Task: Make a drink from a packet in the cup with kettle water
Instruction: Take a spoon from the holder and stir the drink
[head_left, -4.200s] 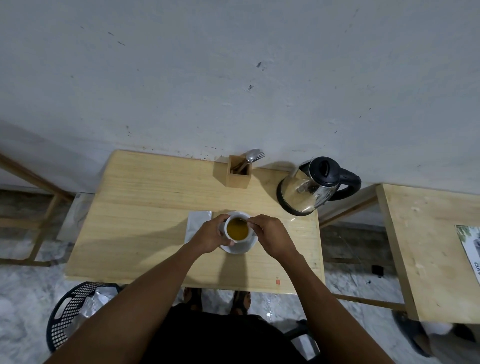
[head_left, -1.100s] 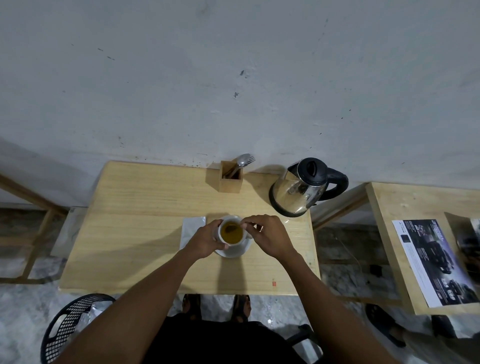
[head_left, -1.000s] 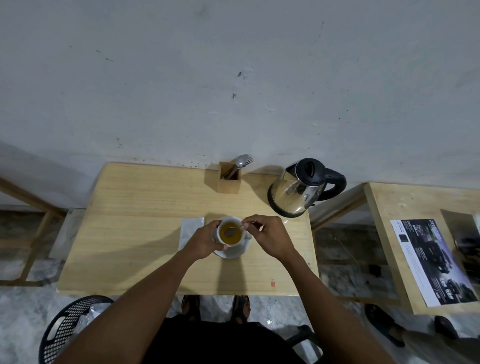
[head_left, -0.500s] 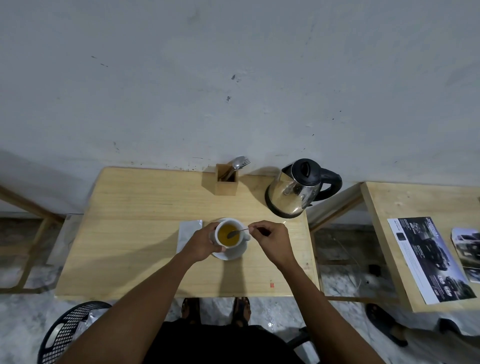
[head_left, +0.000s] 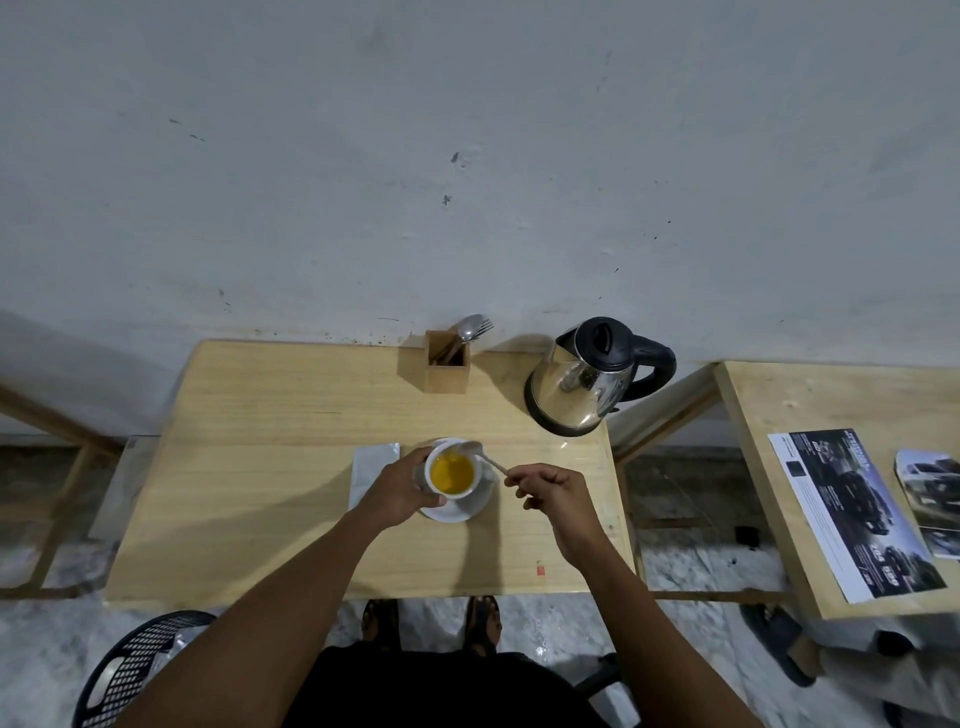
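A white cup holding orange-yellow liquid stands on a white saucer near the middle of the wooden table. My left hand grips the cup's left side. My right hand pinches the handle of a small spoon, whose bowl is lifted out at the cup's far right rim. A flat silvery packet lies just left of the cup. The steel kettle with a black lid and handle stands at the table's back right.
A wooden holder with a spoon and a fork stands at the back, against the wall. A second table with printed leaflets is to the right. A black mesh bin sits on the floor at the lower left.
The spoon was stirring inside the cup; now my right hand has drawn back to the right and the spoon's bowl is out of the liquid. My left hand stays on the cup.
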